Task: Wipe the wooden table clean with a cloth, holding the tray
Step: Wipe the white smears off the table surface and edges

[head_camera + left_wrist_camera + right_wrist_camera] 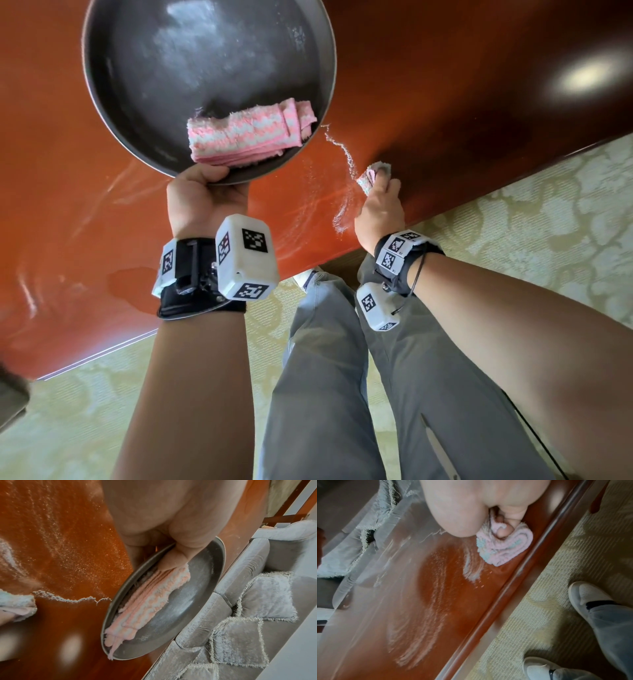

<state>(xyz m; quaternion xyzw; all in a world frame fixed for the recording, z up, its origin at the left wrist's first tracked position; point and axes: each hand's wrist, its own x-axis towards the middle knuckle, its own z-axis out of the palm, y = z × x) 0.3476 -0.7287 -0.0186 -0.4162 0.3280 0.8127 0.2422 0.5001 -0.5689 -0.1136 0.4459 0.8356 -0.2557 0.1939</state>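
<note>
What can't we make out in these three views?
- Left hand fingers: head view, under the tray; only the thumb shows.
- Tray's far rim: head view, cut off by the top edge.
- Cloth underside: right wrist view, pressed on the table.
- White powder: what it is, unclear.

Pink-white cloth (373,176) bunched on glossy red-brown table (445,85); round dark tray (102,113) w/ folded cloth

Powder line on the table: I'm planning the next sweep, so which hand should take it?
Right. The right hand already grips the wiping cloth on the table, at the powder line. The left hand grips the tray rim.
</note>
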